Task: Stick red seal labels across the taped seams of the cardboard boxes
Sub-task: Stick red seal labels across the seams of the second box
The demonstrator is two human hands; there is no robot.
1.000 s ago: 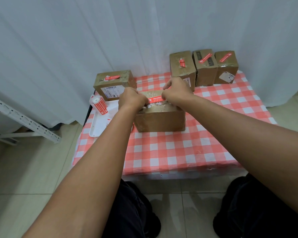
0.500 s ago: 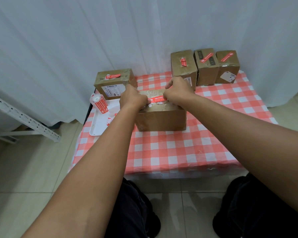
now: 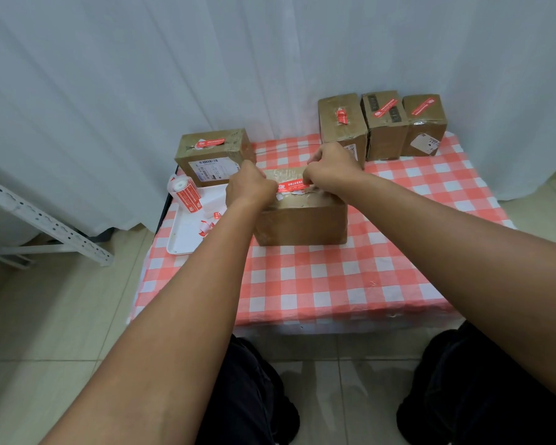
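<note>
Worktop (image 3: 318, 284): small, covered in a red-and-white checked cloth, set against a white curtain (image 3: 206, 75); beige tiled floor (image 3: 45, 316) around it, a white perforated metal frame (image 3: 45, 220) off the left side.

Cardboard box (image 3: 299, 220) sits near the middle of the worktop, long axis running left to right, one long side facing the person. Red seal label (image 3: 291, 186) lies on its top, long axis also left-right, crossing the glossy taped area near the front edge.

Left hand (image 3: 249, 187): fingers curled down on the label's left end, pressing onto the box top. Right hand (image 3: 333, 170): grip pinched on the label's right end. Fingertips of both are hidden behind the knuckles.

Back left corner: sealed box (image 3: 214, 155) with its own red label on top. Back right corner: three sealed boxes (image 3: 382, 123) in a row, touching, each labelled. Left edge: white tray (image 3: 180, 239) carrying the label roll (image 3: 185, 192) and loose scraps. The left forearm covers part of the tray.
</note>
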